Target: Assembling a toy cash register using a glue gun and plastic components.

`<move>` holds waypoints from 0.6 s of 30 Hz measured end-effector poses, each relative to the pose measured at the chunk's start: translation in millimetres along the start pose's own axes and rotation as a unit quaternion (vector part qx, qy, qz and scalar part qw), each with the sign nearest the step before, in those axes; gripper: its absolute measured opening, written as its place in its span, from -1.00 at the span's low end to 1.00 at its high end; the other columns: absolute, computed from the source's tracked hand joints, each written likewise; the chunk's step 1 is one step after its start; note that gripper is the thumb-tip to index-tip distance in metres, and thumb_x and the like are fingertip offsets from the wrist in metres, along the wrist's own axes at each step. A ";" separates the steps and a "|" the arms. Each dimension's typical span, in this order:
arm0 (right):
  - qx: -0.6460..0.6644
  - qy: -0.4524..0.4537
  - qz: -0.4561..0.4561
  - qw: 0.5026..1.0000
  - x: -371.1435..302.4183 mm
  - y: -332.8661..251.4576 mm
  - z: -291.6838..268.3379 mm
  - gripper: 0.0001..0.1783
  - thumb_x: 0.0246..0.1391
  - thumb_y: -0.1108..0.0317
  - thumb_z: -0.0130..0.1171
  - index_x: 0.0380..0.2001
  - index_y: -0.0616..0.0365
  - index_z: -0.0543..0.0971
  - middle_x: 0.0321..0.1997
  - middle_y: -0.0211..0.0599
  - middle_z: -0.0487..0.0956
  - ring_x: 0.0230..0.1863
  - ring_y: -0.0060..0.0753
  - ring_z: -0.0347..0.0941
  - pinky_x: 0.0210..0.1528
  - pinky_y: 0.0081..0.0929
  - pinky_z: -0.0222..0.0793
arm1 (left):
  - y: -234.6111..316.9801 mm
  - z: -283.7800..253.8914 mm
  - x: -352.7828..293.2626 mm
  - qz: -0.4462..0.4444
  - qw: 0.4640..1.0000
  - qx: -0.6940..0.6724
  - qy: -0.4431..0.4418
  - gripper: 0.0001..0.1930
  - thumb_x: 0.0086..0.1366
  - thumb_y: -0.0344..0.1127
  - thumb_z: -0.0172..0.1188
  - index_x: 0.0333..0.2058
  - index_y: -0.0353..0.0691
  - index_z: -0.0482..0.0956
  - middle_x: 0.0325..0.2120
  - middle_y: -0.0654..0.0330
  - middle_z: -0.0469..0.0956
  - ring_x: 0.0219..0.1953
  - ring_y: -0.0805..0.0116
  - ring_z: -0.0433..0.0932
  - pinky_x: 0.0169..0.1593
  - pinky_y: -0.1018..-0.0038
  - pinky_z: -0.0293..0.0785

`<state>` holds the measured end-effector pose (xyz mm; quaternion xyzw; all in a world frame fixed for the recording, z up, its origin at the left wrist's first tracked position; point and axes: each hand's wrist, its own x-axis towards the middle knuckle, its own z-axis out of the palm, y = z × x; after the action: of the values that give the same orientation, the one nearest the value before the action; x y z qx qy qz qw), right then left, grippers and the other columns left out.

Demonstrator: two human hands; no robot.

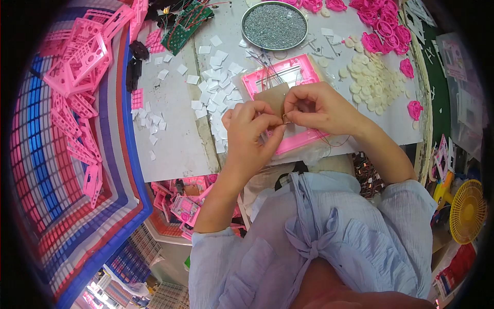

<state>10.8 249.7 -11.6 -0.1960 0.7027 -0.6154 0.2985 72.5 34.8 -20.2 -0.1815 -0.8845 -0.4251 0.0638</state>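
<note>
In front of me a pink plastic casing (pixel 307 69) lies on a clear plastic bag, with a flat brown piece (pixel 271 97) over its middle. Several thin wires (pixel 267 66) rise from its far side. My left hand (pixel 251 126) and my right hand (pixel 321 109) meet above the casing, both closed in a pinch. Between the fingertips there seems to be a thin wire end, too small to make out fully. Another thin wire hangs below my right hand.
A round tin of small screws (pixel 274 26) stands at the far side. White square pieces (pixel 218 77) lie scattered to the left, cream discs (pixel 371 82) and pink rings (pixel 383 26) to the right. A green circuit board (pixel 185 28) and a basket (pixel 121 170) with pink frames are at left.
</note>
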 end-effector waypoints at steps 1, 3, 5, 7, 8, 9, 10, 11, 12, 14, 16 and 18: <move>-0.001 0.000 0.000 1.000 0.4 0.5 0.2 -0.87 0.06 0.40 0.25 -0.34 0.22 0.59 -0.48 -0.48 0.57 -0.50 -0.71 0.35 -0.45 -0.62 0.26 | 0.9 0.6 0.5 0.009 1.000 0.022 0.010 -0.86 0.01 -0.37 0.41 -0.39 -0.02 0.69 -0.29 0.39 0.51 -0.23 0.35 0.45 -0.03 0.29 0.09; 0.000 -0.002 0.002 1.000 0.9 0.9 -0.1 -0.86 0.05 0.39 0.25 -0.34 0.22 0.59 -0.48 -0.48 0.56 -0.50 -0.71 0.35 -0.45 -0.62 0.27 | 1.4 -1.9 3.1 0.025 1.000 0.010 -0.005 -0.86 0.01 -0.36 0.41 -0.40 -0.02 0.68 -0.30 0.39 0.50 -0.23 0.36 0.45 -0.04 0.28 0.10; 0.005 -0.006 0.004 1.000 1.0 1.3 -0.6 -0.86 0.04 0.39 0.24 -0.34 0.22 0.59 -0.49 -0.48 0.56 -0.50 -0.70 0.35 -0.45 -0.62 0.27 | 0.2 -3.3 4.7 0.033 0.999 0.002 -0.015 -0.86 0.00 -0.36 0.42 -0.41 -0.02 0.67 -0.30 0.39 0.50 -0.24 0.36 0.45 -0.05 0.28 0.10; 0.002 -0.006 0.006 1.000 1.4 -0.7 -0.2 -0.86 0.04 0.39 0.25 -0.34 0.22 0.59 -0.49 -0.49 0.55 -0.49 -0.69 0.35 -0.45 -0.62 0.28 | -1.1 -3.8 5.7 0.031 0.999 -0.004 -0.020 -0.85 0.00 -0.35 0.42 -0.41 -0.01 0.67 -0.31 0.39 0.50 -0.24 0.37 0.45 -0.05 0.28 0.10; 0.001 -0.006 0.007 1.000 1.7 -1.4 0.2 -0.86 0.04 0.39 0.25 -0.35 0.23 0.59 -0.49 -0.49 0.55 -0.49 -0.69 0.35 -0.45 -0.62 0.28 | -1.4 -3.5 5.7 0.032 0.999 -0.001 -0.015 -0.85 0.00 -0.35 0.42 -0.41 -0.02 0.66 -0.31 0.39 0.50 -0.25 0.37 0.45 -0.06 0.28 0.09; 0.002 -0.007 0.000 1.000 2.1 0.2 0.5 -0.86 0.03 0.39 0.25 -0.35 0.23 0.58 -0.49 -0.49 0.55 -0.49 -0.69 0.35 -0.45 -0.62 0.28 | -1.5 -2.7 5.7 0.033 0.999 0.003 -0.011 -0.85 0.00 -0.35 0.42 -0.41 -0.02 0.66 -0.30 0.39 0.50 -0.26 0.38 0.45 -0.06 0.28 0.09; 0.002 -0.008 -0.008 1.000 2.6 3.4 0.9 -0.86 0.03 0.39 0.25 -0.35 0.23 0.58 -0.49 -0.48 0.54 -0.49 -0.68 0.35 -0.45 -0.62 0.28 | -1.1 -1.8 5.5 0.034 0.999 0.006 -0.006 -0.86 0.01 -0.35 0.42 -0.41 -0.03 0.66 -0.30 0.39 0.50 -0.26 0.38 0.45 -0.06 0.28 0.09; 0.003 -0.008 -0.015 1.000 2.7 5.3 0.6 -0.85 0.03 0.39 0.26 -0.35 0.23 0.58 -0.49 -0.48 0.54 -0.49 -0.68 0.35 -0.44 -0.62 0.28 | -0.3 -1.4 6.1 0.029 1.000 0.004 -0.007 -0.86 0.01 -0.35 0.42 -0.41 -0.04 0.66 -0.30 0.38 0.50 -0.27 0.38 0.45 -0.07 0.28 0.09; -0.004 -0.011 -0.022 1.000 2.8 6.1 -0.3 -0.86 0.03 0.40 0.25 -0.35 0.23 0.58 -0.49 -0.47 0.54 -0.49 -0.68 0.35 -0.44 -0.61 0.28 | 1.0 -1.0 6.8 0.024 1.000 0.002 -0.009 -0.86 0.01 -0.35 0.41 -0.41 -0.05 0.65 -0.30 0.38 0.50 -0.28 0.38 0.46 -0.07 0.28 0.08; -0.018 -0.018 -0.037 0.999 3.3 7.1 -1.5 -0.86 0.03 0.40 0.25 -0.35 0.23 0.58 -0.49 -0.46 0.54 -0.50 -0.66 0.35 -0.44 -0.60 0.29 | 3.4 1.2 6.4 0.004 1.000 -0.007 -0.006 -0.85 0.00 -0.37 0.41 -0.42 -0.10 0.64 -0.30 0.33 0.51 -0.27 0.35 0.47 -0.07 0.30 0.14; -0.042 -0.012 -0.012 0.999 1.5 0.8 -0.5 -0.86 0.02 0.40 0.25 -0.35 0.22 0.58 -0.50 -0.44 0.54 -0.50 -0.65 0.35 -0.44 -0.59 0.29 | 6.5 4.6 3.6 -0.028 0.999 -0.019 0.002 -0.84 -0.02 -0.42 0.39 -0.42 -0.18 0.62 -0.30 0.26 0.52 -0.24 0.28 0.50 -0.07 0.32 0.26; -0.057 -0.016 -0.004 0.998 0.7 -6.8 -1.0 -0.89 0.05 0.44 0.24 -0.34 0.23 0.57 -0.47 -0.45 0.55 -0.47 -0.68 0.37 -0.43 -0.62 0.29 | 6.8 9.2 2.3 -0.057 0.997 -0.057 0.012 -0.85 -0.01 -0.47 0.36 -0.41 -0.24 0.59 -0.29 0.19 0.51 -0.23 0.26 0.51 -0.10 0.35 0.34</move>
<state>9.0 248.9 -5.0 -0.2254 0.7310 -0.5724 0.2951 73.3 46.5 -20.5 -0.1294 -0.8668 -0.4799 0.0397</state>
